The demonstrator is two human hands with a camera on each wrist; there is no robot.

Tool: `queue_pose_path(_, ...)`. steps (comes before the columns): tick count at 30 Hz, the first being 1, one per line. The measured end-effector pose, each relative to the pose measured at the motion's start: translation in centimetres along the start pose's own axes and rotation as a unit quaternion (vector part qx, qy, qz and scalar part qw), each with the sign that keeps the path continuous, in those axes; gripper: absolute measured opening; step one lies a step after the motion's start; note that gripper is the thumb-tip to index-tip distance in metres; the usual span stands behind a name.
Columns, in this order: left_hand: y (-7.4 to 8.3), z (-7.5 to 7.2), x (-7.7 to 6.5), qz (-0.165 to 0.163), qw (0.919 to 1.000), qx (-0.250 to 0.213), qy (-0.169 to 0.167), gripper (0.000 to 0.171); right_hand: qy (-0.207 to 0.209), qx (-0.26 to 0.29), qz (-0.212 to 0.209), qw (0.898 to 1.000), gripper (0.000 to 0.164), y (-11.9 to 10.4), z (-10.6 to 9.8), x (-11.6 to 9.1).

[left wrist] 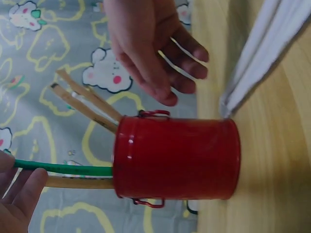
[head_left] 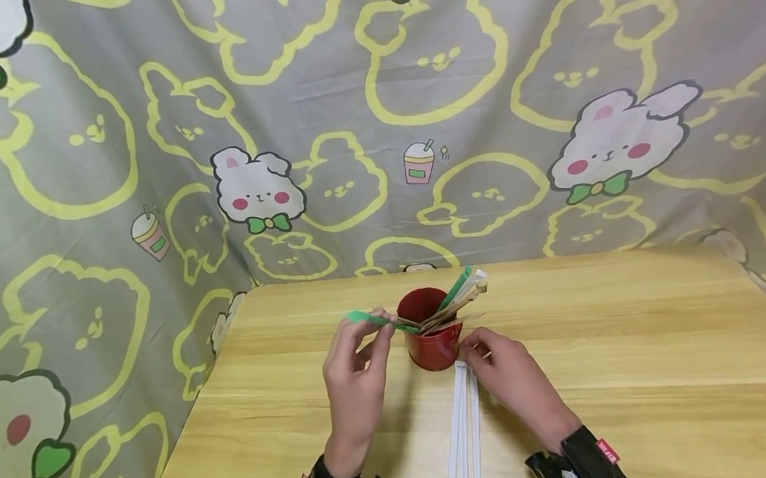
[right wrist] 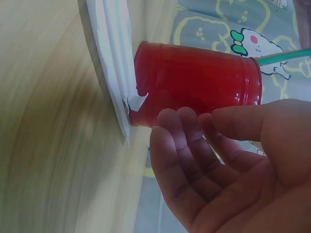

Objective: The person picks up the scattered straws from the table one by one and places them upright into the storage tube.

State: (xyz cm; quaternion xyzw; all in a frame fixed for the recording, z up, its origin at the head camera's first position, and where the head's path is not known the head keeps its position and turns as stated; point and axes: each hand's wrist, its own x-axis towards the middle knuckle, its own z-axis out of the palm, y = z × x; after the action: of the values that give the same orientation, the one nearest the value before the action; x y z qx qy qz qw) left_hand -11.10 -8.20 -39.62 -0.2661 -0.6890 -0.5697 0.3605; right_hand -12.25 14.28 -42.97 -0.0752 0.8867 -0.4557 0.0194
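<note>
A small red metal bucket [head_left: 432, 351] stands on the table, with thin straws and sticks leaning out of its mouth. At its left rim my left hand [head_left: 357, 382] pinches a green straw [left wrist: 73, 169] between thumb and fingers. A tan stick [left wrist: 80, 183] runs alongside that straw to the same fingertips. On the bucket's other side my right hand [head_left: 506, 361] has its fingers loosely bent close to the red wall, holding nothing. Several brown sticks [head_left: 454, 306] and another green straw [head_left: 453, 289] lean to the right inside the bucket.
Several long white paper-wrapped straws [head_left: 456, 430] lie on the wooden table [head_left: 272, 377], their far ends close to the bucket's foot. Behind the table hangs a grey curtain [head_left: 338, 107] printed with cartoon rabbits. Black camera straps [head_left: 595, 467] sit on both wrists.
</note>
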Motion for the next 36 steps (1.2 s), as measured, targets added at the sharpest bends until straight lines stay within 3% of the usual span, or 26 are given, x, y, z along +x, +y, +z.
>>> queue_pose_path(6,-0.9,0.2,-0.6,-0.036,0.9979,0.051,-0.02,0.021,-0.005,0.003,0.005,1.0,0.015,0.0,0.0,0.0)
queue_pose_path(11,-1.7,0.2,-1.1,-0.042,0.9923,0.11,-0.038,0.021,-0.006,0.005,0.001,1.0,0.014,0.0,0.0,0.0)
queue_pose_path(15,-2.2,0.2,-1.3,-0.059,0.988,0.127,-0.064,0.023,-0.003,0.003,-0.003,1.0,0.014,0.1,0.0,0.0)
queue_pose_path(18,-2.4,0.3,-1.4,-0.092,0.9834,0.132,-0.084,0.023,-0.003,0.003,-0.003,1.0,0.013,0.1,0.1,0.1)
queue_pose_path(22,-2.4,0.4,-1.6,-0.146,0.9737,0.14,-0.104,0.02,-0.007,0.007,0.0,1.0,0.014,0.1,0.2,0.1)
queue_pose_path(28,-2.3,0.4,-1.8,-0.22,0.9526,0.156,-0.141,0.019,-0.023,0.002,0.013,1.0,0.015,0.2,0.3,-0.1)
queue_pose_path(32,-2.3,0.5,-1.9,-0.245,0.9412,0.175,-0.153,0.021,-0.052,-0.005,0.019,0.998,0.019,0.6,0.6,-0.2)
queue_pose_path(36,-2.3,0.4,-2.0,-0.261,0.932,0.192,-0.162,0.018,-0.065,-0.021,0.038,0.997,0.035,1.1,1.0,-0.5)
